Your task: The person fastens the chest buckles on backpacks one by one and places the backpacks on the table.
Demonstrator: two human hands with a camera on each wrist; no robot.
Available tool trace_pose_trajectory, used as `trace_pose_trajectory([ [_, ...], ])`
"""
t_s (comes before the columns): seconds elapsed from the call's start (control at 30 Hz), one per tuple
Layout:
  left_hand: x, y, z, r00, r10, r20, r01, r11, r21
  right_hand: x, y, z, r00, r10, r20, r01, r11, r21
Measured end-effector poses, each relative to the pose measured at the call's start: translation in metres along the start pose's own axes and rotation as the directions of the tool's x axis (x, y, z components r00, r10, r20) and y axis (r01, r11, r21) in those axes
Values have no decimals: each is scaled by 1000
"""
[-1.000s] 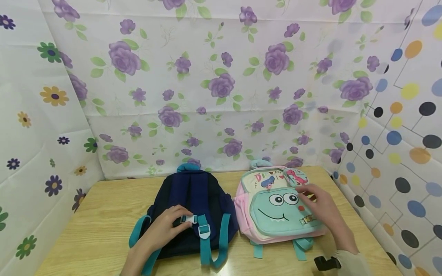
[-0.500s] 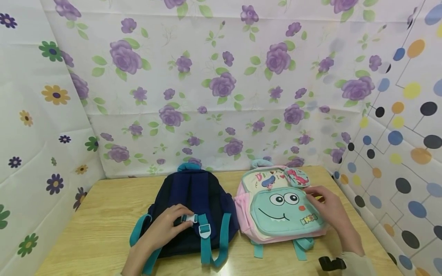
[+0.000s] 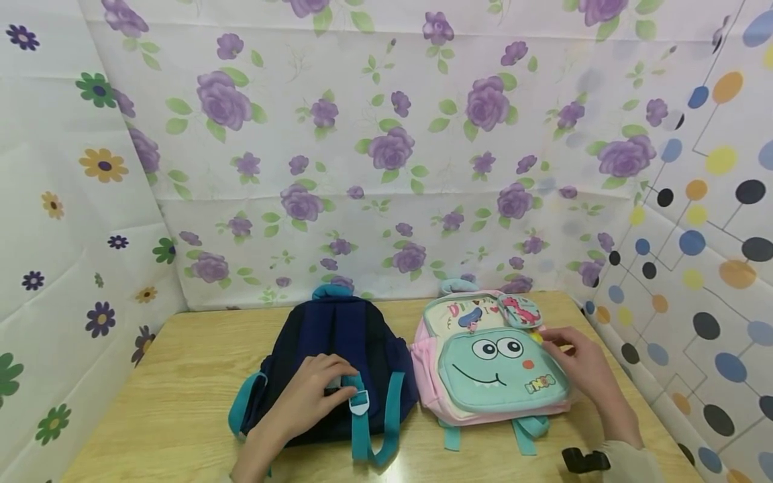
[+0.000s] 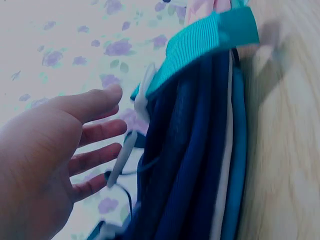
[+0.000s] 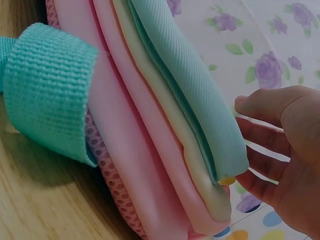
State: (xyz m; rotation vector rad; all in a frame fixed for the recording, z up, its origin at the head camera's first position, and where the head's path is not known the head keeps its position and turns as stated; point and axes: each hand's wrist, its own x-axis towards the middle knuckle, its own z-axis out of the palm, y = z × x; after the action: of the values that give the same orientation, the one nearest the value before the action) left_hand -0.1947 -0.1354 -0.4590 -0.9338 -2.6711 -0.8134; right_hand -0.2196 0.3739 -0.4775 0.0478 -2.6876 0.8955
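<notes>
On the left lies a navy backpack (image 3: 338,335), strap side up, with teal straps (image 3: 392,402). My left hand (image 3: 302,399) is over its lower middle, thumb and index apart beside a white strap adjuster (image 3: 359,402). In the left wrist view the fingers are loosely extended, and a white buckle (image 4: 122,160) overlaps them. To the right lies a pink and mint cartoon backpack (image 3: 501,376). My right hand (image 3: 576,355) has its fingertips at the upper right edge of the mint front pocket, close to a small yellow piece (image 5: 227,180); the pocket hides some fingertips in the right wrist view.
Both backpacks lie side by side on a wooden table (image 3: 181,376). A flower-print cloth (image 3: 386,221) rises behind them, and a dotted cloth (image 3: 694,302) borders the right side. Teal strap ends (image 3: 525,436) extend from the cartoon backpack toward the front.
My left hand has shifted right from the white buckle to the teal strap. My right hand has slid right along the pocket's edge, and the yellow piece now shows beside its fingertips.
</notes>
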Motion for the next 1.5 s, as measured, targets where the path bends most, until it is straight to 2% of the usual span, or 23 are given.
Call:
trace_pose_trajectory([
  [0.17,10,15,5,997,71,-25,-70,997,31,0,0,0,1000,19,19,-19,1000,-3],
  [0.27,17,24,9,996,84,-27,-83,996,38,0,1,1,999,26,25,-26,1000,3],
  [0.6,35,49,27,997,77,7,-77,997,18,0,3,1,999,28,35,-29,1000,5],
  [0.9,50,63,48,997,43,65,-43,999,5,0,2,-1,998,39,46,-39,999,11],
  [1.27,68,79,70,998,13,53,-14,1000,5,0,4,0,999,28,41,-28,1000,4],
  [1.5,75,84,81,999,-4,50,1,998,58,-1,6,-1,999,34,43,-34,999,6],
])
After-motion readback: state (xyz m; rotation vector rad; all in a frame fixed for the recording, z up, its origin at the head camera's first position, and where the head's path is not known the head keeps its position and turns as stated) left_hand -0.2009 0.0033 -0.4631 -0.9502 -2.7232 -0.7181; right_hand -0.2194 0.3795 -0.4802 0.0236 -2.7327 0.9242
